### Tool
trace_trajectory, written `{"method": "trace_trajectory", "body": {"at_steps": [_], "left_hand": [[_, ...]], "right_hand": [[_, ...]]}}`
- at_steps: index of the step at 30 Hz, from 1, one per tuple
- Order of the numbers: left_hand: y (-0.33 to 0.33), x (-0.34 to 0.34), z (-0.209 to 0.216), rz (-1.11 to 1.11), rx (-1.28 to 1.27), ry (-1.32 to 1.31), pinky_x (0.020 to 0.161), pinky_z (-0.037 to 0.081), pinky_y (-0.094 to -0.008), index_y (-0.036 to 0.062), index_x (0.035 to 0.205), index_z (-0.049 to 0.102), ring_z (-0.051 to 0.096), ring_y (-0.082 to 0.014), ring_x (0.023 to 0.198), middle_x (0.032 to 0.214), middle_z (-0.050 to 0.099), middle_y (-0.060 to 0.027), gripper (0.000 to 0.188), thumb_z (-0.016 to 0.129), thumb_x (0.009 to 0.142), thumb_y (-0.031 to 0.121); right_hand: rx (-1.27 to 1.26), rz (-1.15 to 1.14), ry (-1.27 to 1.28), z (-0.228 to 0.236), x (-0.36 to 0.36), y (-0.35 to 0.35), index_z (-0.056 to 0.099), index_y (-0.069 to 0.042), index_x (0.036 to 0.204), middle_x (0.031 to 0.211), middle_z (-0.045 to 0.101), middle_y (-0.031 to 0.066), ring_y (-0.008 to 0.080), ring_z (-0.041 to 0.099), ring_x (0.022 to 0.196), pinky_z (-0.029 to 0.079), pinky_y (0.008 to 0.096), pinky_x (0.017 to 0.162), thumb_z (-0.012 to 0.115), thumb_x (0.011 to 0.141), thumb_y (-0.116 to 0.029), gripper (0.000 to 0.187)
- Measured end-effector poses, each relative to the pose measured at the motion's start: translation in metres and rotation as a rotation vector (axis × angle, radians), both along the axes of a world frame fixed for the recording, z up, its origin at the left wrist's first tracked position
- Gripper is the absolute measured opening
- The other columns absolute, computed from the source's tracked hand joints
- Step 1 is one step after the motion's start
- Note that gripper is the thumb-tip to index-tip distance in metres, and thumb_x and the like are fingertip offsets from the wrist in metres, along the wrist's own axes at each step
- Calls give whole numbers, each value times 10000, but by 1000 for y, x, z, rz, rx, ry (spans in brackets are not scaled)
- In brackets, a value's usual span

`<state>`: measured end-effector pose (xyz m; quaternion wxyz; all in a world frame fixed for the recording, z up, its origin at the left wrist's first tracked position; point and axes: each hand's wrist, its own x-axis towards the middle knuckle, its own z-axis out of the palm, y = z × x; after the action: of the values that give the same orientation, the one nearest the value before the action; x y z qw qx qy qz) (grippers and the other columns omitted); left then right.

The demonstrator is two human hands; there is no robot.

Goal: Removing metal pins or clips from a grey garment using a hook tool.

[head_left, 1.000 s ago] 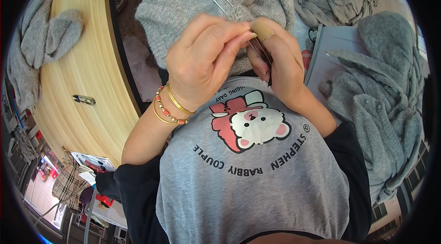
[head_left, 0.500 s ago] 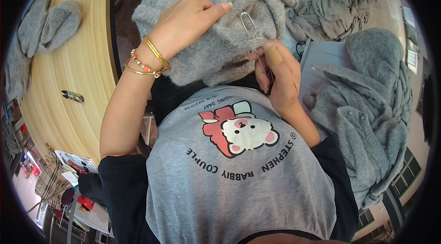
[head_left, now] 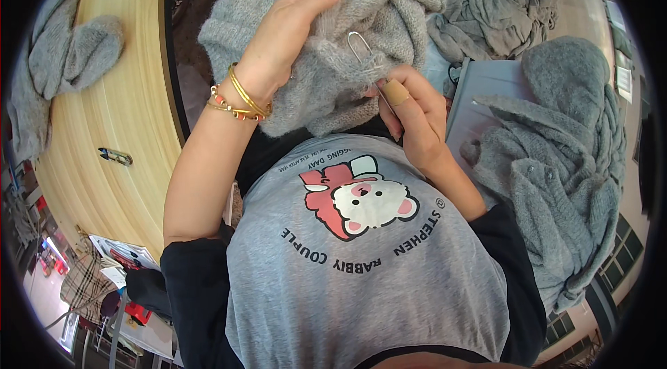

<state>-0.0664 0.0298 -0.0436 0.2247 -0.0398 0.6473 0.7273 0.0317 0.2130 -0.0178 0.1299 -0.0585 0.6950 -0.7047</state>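
Note:
A light grey knitted garment [head_left: 257,4] lies bunched in front of me. My left hand [head_left: 283,39] is on its left part, thumb stretched along the knit and the fingers hidden by the fold it grips. To the right, my right hand [head_left: 420,119] is closed, a tan bandage round one digit, pinching a thin metal pin [head_left: 358,41] whose U-bent end points away from me. Loose loops of the garment's edge sit across the pin, just beyond my right fingertips. The pin's other end is mostly hidden by the right hand.
A wooden table [head_left: 132,105] at left bears a grey knit piece [head_left: 94,46] and small thread snips [head_left: 115,156]. At right, more grey knitwear [head_left: 556,167] is heaped over a grey surface [head_left: 479,94]. Another grey pile [head_left: 493,14] lies at the far right.
My left hand has turned, its wrist shifting right and nearer me. The pin's bent end has moved slightly left and nearer. My right hand has shifted a little left, still pinching the pin.

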Motion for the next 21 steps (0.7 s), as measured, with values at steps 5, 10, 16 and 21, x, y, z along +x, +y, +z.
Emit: {"method": "trace_trajectory", "body": {"at_steps": [5,10,16,21], "left_hand": [[12,-6,-3,154,248,-53,765,441,-191,-36,1135,606,575,-82,893,1011,644,-41,331,601,916,213],[14,1,-5,225,64,150,703,415,-168,-35,1145,612,525,-28,823,960,624,4,289,607,912,135],[12,17,4,218,82,241,607,370,-148,-8,1117,641,460,6,713,848,587,66,235,601,918,110],[7,24,-1,164,42,318,587,359,-150,15,1107,652,443,7,687,824,576,77,211,594,924,103]], "right_hand": [[15,-59,43,1,-7,-2,563,12,913,511,393,-45,18,301,423,217,184,426,425,973,-128,206],[-125,-131,-145,6,-24,2,547,8,925,497,383,-38,31,299,392,230,186,392,397,976,-152,225],[-421,-76,-359,3,-42,0,523,-4,927,469,343,-27,61,266,339,237,209,335,332,963,-173,257],[-584,-63,-471,-3,-47,-4,507,-10,904,462,325,-29,66,238,314,226,218,309,311,948,-153,246]]}}
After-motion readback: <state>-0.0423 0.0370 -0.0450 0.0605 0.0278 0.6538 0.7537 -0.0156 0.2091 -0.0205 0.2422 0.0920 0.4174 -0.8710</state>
